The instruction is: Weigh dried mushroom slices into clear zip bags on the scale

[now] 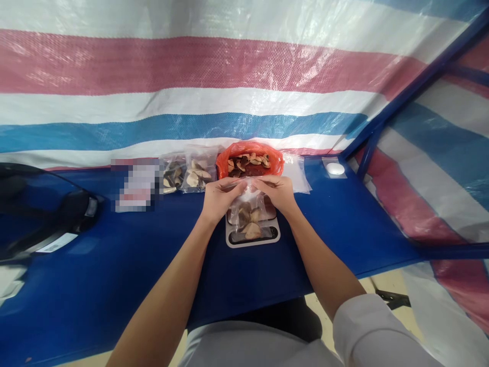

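Both hands pinch the top edge of a clear plastic zip bag [250, 209] with several brown and cream slices in it, perhaps dried mushroom. My left hand [221, 198] is closed on the bag's left upper corner, and my right hand [278, 191] on its right. The bag hangs over a white digital scale [234, 241] with a dark display, covering much of it; whether the bag touches it I cannot tell. Just beyond my hands stands an open red plastic bag [246, 149] holding many similar slices.
Two filled clear bags, one with dark slices [172, 176] and one with paler slices [197, 176], lie left of the red bag. Flat clear bags [300, 173] lie right of it. A small white round object [335, 169] sits farther right. Black gear [49, 219] occupies the blue table's [153, 275] left side.
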`<state>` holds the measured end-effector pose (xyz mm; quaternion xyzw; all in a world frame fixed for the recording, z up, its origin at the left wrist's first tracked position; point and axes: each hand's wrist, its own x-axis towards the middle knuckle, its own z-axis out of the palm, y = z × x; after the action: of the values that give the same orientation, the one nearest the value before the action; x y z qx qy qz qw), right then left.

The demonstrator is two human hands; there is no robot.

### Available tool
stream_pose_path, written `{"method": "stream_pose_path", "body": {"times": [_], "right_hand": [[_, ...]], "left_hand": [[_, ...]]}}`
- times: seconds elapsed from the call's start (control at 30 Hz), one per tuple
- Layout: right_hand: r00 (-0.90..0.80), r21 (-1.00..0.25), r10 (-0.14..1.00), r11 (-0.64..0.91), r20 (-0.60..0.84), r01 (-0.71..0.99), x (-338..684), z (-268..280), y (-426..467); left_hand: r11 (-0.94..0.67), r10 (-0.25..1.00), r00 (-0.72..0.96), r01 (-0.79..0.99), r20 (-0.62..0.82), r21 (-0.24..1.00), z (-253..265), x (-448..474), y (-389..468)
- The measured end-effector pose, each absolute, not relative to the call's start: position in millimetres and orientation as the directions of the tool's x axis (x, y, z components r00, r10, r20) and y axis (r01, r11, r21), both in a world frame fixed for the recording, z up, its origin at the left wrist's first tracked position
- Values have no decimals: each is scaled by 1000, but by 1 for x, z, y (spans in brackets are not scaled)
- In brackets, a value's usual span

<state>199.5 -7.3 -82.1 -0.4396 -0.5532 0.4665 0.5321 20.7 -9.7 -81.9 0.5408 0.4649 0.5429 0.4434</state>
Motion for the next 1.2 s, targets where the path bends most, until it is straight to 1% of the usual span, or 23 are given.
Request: {"method": "stream_pose_path", "body": {"times": [0.23, 0.47, 0.73, 0.87, 1.0, 1.1, 1.2], "right_hand": [[-98, -986, 984, 154, 147, 61, 204, -80, -10], [-92, -979, 979, 190, 183, 69, 206, -85, -7], [-117, -976, 977, 191, 179, 104, 203, -83, -7], [-92, -978, 980, 188, 179, 92, 204, -86, -6], [-35, -982, 983, 184, 182, 46, 204, -84, -5], [-55, -983, 982, 181, 178, 45, 202, -84, -6], [-83, -973, 973, 221, 215, 68, 200, -86, -6]], "left_hand": [[-171, 985, -8, 27, 171, 985, -81, 20, -11], [-143, 989, -39, 29, 144, 989, -79, 21, -9], [-197, 979, -33, 87, 201, 976, -79, 21, -9], [-196, 980, -22, 82, 198, 977, -83, 17, -7], [-214, 975, -59, 37, 216, 976, -89, 13, -3], [-211, 975, -65, 40, 213, 977, -89, 13, -3], [-201, 978, -47, 58, 204, 978, -87, 15, -5]]}}
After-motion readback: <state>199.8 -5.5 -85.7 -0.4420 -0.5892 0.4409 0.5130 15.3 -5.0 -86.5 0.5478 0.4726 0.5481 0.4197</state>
